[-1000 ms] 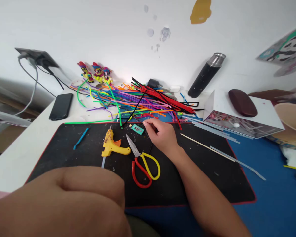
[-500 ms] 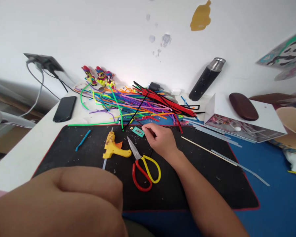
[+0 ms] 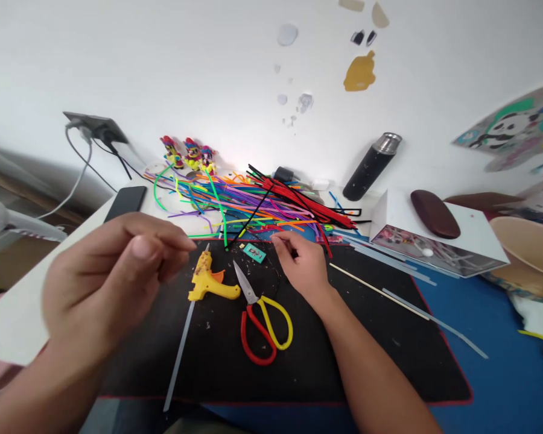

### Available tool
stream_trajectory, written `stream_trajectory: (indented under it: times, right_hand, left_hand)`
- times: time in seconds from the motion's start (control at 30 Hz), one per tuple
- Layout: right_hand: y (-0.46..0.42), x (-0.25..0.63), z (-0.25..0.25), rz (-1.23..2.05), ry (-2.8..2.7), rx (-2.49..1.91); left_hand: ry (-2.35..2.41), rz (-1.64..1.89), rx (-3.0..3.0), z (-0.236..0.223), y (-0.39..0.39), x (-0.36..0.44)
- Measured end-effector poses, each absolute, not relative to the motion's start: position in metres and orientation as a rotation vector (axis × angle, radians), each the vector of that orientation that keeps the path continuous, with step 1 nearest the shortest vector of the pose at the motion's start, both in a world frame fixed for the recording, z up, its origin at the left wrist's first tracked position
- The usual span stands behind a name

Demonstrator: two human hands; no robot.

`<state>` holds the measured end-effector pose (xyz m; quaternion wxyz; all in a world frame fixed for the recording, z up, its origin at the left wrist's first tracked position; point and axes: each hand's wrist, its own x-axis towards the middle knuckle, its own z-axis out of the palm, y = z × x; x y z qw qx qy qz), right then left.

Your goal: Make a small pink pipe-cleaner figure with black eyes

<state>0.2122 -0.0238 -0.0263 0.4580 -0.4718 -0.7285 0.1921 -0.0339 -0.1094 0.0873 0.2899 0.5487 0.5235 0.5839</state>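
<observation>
My left hand (image 3: 117,277) is raised at the left, its fingers curled together and the thumb against them; nothing shows in them. It partly covers a black phone (image 3: 129,202). My right hand (image 3: 303,268) rests at the mat's back edge with thumb and fingers closed; what they pinch, if anything, is hidden. Just left of its fingertips lies a small teal tag-like piece (image 3: 254,253). Between the hands are a yellow glue gun (image 3: 203,277) with a long glue stick (image 3: 180,355) in its rear, and scissors (image 3: 256,301) with red and yellow handles.
A pile of coloured pipe cleaners (image 3: 253,202) spreads behind the black mat (image 3: 317,374). Three small figures (image 3: 192,154) stand at back left. A black flask (image 3: 373,166) and a white box (image 3: 447,235) are at right, near a wooden stick (image 3: 375,289) and glue sticks (image 3: 389,259).
My left hand has come up from the lower left, now covering where a blue pipe cleaner piece lay. My right fingertips have moved off the teal piece. The view has tilted up.
</observation>
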Motion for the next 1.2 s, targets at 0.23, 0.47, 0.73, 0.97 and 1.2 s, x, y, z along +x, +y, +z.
stream_trajectory:
  times: [0.23, 0.47, 0.73, 0.97, 1.2]
  right_hand:
    - [-0.023, 0.21, -0.028, 0.492, -1.78, -1.133]
    - [-0.02, 0.215, -0.029, 0.496, -1.701, -1.148]
    - [-0.014, 0.221, -0.028, 0.512, -1.556, -1.188]
    - [-0.017, 0.219, -0.029, 0.491, -1.62, -1.192]
    - [-0.019, 0.218, -0.033, 0.589, -1.647, -1.189]
  left_hand:
    - [1.404, 1.28, 1.513, 0.055, -0.053, -0.059]
    - [1.598, 1.201, 1.422, 0.023, -0.037, -0.087]
    - [1.724, 1.01, 1.516, 0.004, -0.038, -0.104]
    - [1.646, 0.782, 1.873, 0.006, -0.061, -0.095]
    - [1.242, 0.474, 2.674, -0.005, -0.09, -0.066]
